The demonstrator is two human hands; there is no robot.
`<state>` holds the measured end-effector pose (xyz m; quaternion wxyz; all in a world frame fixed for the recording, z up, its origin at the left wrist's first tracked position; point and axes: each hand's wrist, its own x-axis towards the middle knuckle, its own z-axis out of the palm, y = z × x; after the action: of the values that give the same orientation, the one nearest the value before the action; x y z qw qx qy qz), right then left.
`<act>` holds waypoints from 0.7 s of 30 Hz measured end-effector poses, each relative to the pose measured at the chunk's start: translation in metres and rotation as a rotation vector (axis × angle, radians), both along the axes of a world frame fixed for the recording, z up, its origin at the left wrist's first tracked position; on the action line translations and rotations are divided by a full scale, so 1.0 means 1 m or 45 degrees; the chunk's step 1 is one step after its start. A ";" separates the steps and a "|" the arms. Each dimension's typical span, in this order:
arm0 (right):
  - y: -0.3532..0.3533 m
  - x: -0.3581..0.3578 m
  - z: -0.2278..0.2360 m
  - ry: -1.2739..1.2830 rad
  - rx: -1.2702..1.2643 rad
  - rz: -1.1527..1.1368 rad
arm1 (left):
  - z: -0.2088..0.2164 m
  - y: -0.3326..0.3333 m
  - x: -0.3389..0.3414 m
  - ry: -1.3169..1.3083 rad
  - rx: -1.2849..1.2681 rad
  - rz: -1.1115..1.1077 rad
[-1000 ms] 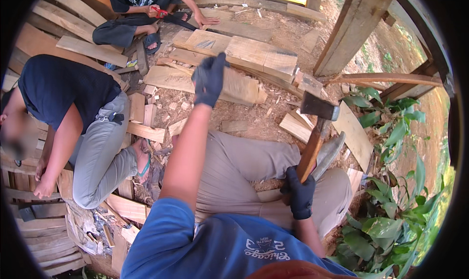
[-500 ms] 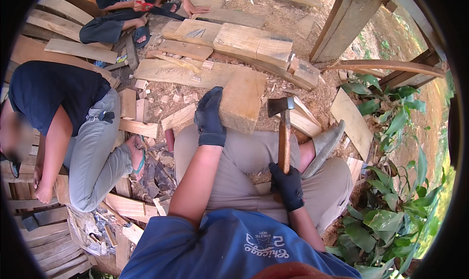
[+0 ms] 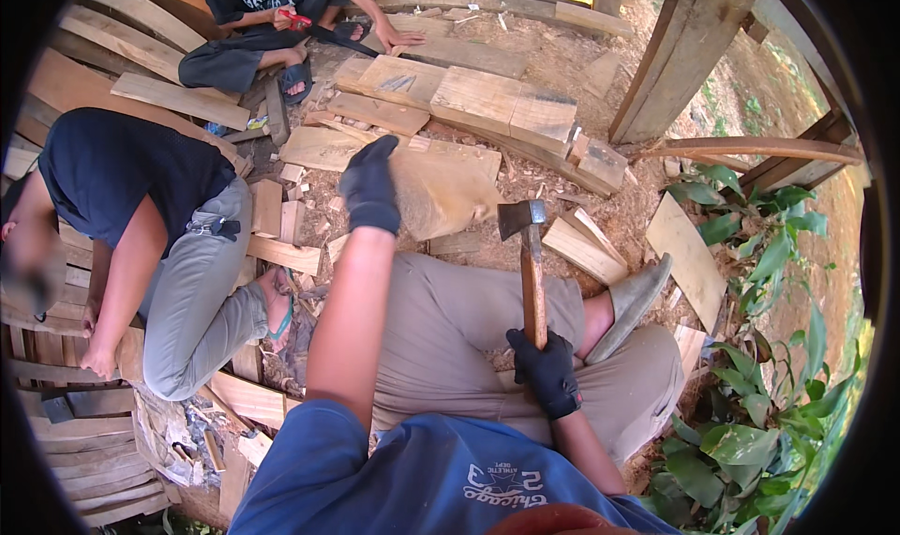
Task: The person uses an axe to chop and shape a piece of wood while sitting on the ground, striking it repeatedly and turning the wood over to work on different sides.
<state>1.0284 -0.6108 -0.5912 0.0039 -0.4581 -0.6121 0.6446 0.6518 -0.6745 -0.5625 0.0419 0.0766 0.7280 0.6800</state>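
A pale wood block (image 3: 436,197), blurred by motion, stands just beyond my bent leg. My left hand (image 3: 372,190), in a black glove, grips its left side with the fingers along the edge; the thumb is hidden. In my right hand (image 3: 546,376), also gloved in black, is a hatchet (image 3: 533,291), held by the lower part of its wooden handle. The dark steel head points up and away from me, its blade turned left toward the block but apart from it.
Thick timber pieces (image 3: 502,99) lie beyond the block, among chips and sawdust. To the left a person in grey trousers (image 3: 202,282) sits bent over. Another person's hand (image 3: 398,38) rests on a board at the back. Leafy plants (image 3: 731,441) grow at right, below a wooden post (image 3: 680,57).
My left hand has moved left and slightly away from me, and the block has shifted left and tilted with it. The hatchet stays nearly where it was. The whole view has shifted slightly.
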 end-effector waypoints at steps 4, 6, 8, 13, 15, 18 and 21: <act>-0.001 -0.015 0.000 0.015 0.000 0.026 | 0.017 0.053 0.025 -0.084 -0.090 0.127; 0.000 -0.025 -0.010 0.045 -0.038 -0.071 | 0.060 0.078 0.067 -0.009 -0.243 0.105; 0.007 -0.037 -0.010 0.104 -0.097 -0.141 | 0.062 0.099 0.092 0.120 -0.027 0.074; 0.011 -0.056 -0.010 0.205 -0.330 -0.306 | 0.051 0.134 0.136 1.071 -0.253 -0.471; 0.016 -0.064 -0.006 0.247 -0.412 -0.345 | 0.067 0.137 0.147 0.802 -0.496 -0.738; 0.024 -0.073 0.004 0.274 -0.426 -0.318 | 0.059 0.142 0.128 0.761 -0.579 -0.864; 0.031 -0.086 0.017 0.315 -0.318 -0.223 | 0.076 0.130 0.104 0.622 -0.692 -0.852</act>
<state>0.9428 -0.5800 -0.5744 0.0784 -0.4236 -0.4801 0.7641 0.7555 -0.5440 -0.4868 0.1043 0.4495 0.8031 0.3769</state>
